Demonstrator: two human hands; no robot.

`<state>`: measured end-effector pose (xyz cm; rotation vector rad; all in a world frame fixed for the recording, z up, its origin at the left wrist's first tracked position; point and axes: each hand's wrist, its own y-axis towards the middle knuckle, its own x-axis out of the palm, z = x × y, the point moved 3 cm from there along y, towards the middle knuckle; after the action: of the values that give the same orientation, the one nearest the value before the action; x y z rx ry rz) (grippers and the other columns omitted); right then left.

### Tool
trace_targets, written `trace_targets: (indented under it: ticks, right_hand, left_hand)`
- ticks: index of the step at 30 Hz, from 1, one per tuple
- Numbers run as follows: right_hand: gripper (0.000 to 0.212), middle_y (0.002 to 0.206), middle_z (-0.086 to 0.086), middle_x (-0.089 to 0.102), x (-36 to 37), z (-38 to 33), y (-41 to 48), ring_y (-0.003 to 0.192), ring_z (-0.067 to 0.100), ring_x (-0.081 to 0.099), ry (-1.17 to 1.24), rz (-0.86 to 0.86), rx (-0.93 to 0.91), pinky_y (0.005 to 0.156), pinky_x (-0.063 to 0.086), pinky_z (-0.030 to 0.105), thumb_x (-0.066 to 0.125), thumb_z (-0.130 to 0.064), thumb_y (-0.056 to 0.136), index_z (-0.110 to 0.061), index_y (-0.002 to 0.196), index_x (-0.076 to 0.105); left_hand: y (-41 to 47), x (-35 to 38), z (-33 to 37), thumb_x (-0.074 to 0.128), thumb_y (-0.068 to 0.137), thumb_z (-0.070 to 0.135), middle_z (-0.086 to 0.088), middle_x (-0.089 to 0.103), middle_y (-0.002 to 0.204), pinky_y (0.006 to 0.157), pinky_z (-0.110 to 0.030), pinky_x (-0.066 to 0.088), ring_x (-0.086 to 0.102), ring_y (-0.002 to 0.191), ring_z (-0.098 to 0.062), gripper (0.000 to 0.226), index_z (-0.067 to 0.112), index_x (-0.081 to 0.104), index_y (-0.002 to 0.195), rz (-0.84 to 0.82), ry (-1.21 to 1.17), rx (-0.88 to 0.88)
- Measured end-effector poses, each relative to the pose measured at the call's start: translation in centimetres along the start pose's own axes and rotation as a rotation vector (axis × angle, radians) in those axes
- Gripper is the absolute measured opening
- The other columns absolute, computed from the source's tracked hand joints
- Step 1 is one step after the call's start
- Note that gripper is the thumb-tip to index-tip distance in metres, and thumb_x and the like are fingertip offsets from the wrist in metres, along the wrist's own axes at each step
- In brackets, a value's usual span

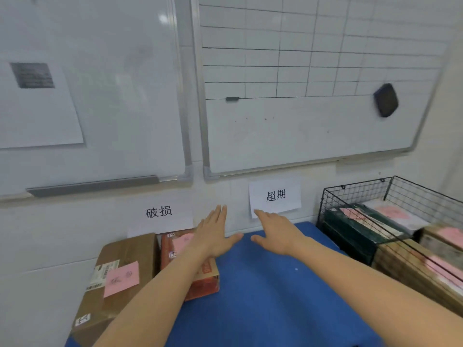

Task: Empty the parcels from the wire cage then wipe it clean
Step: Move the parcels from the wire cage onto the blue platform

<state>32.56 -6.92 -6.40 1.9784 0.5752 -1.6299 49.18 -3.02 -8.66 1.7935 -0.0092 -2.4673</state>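
A black wire cage [355,194] stands at the right on the blue table [263,296]. Inside it are several parcels: a dark green box [350,229], a white packet [398,214] and brown cartons [411,266], some with pink notes. On the table's left lie a brown carton [125,259] with a pink note and an orange-red box [203,284]. My left hand [213,234] is stretched out flat above the orange-red box, fingers straight, holding nothing. My right hand [275,231] reaches forward over the blue table, fingers straight and empty.
Two whiteboards hang on the wall behind the table, the right one [300,121] carrying a dark eraser [385,100]. Two paper labels with printed characters [275,196] [159,212] are stuck to the wall just above the table.
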Motion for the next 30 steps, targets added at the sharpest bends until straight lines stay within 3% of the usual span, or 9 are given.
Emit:
trace_targets:
  ticks: [10, 15, 18, 21, 23, 30]
  right_hand:
    - [0.069, 0.135, 0.015, 0.052, -8.9, 19.5, -11.3, 0.121, 0.030, 0.051, -0.088, 0.174, 0.331, 0.099, 0.043, 0.040, 0.054, -0.043, 0.093, -0.012, 0.147, 0.024]
    - [0.070, 0.144, 0.011, 0.046, -14.0, 30.4, -19.1, 0.128, 0.026, 0.047, -0.111, 0.224, 0.383, 0.105, 0.040, 0.038, 0.053, -0.043, 0.094, -0.012, 0.149, 0.023]
    - [0.071, 0.147, 0.010, 0.042, -15.9, 37.4, -23.9, 0.132, 0.026, 0.043, -0.108, 0.213, 0.427, 0.108, 0.037, 0.039, 0.054, -0.042, 0.094, -0.012, 0.150, 0.022]
    - [0.071, 0.147, 0.010, 0.043, -16.5, 43.2, -27.5, 0.133, 0.026, 0.042, -0.077, 0.185, 0.490, 0.108, 0.035, 0.039, 0.055, -0.042, 0.093, -0.013, 0.149, 0.023]
    - [0.072, 0.148, 0.010, 0.041, -16.5, 46.0, -28.7, 0.134, 0.027, 0.041, -0.060, 0.152, 0.513, 0.109, 0.034, 0.039, 0.056, -0.042, 0.093, -0.013, 0.150, 0.021]
    - [0.075, 0.150, 0.012, 0.038, -13.4, 51.7, -27.2, 0.134, 0.028, 0.042, 0.019, 0.048, 0.462, 0.109, 0.038, 0.041, 0.058, -0.042, 0.091, -0.012, 0.150, 0.021]
  left_hand:
    - [4.3, 4.0, 20.9, 0.043, 0.095, 0.051, -0.001, 0.002, 0.160, 0.115, -0.024, 0.003, 0.002, 0.147, -0.012, 0.077, 0.012, 0.009, 0.153, -0.074, -0.404, 0.206]
    - [5.8, 7.2, 33.2, 0.048, 0.095, 0.047, -0.007, 0.023, 0.155, 0.113, -0.029, 0.022, 0.026, 0.141, -0.021, 0.072, 0.009, 0.021, 0.150, -0.111, -0.468, 0.216]
    - [7.4, 9.2, 38.6, 0.050, 0.088, 0.057, -0.010, 0.036, 0.148, 0.110, -0.038, 0.034, 0.041, 0.131, -0.026, 0.074, 0.009, 0.035, 0.142, -0.116, -0.482, 0.169]
    - [8.4, 10.6, 42.8, 0.048, 0.094, 0.048, -0.009, 0.024, 0.155, 0.113, -0.034, 0.025, 0.030, 0.140, -0.025, 0.071, 0.008, 0.025, 0.148, -0.118, -0.469, 0.134]
    - [8.8, 11.3, 45.1, 0.049, 0.094, 0.047, -0.009, 0.026, 0.154, 0.113, -0.036, 0.028, 0.032, 0.138, -0.024, 0.070, 0.010, 0.027, 0.148, -0.110, -0.459, 0.132]
    - [11.9, 15.6, 50.0, 0.048, 0.094, 0.049, -0.006, 0.018, 0.158, 0.116, -0.041, 0.024, 0.023, 0.143, -0.024, 0.076, 0.011, 0.015, 0.151, -0.204, -0.351, 0.094]
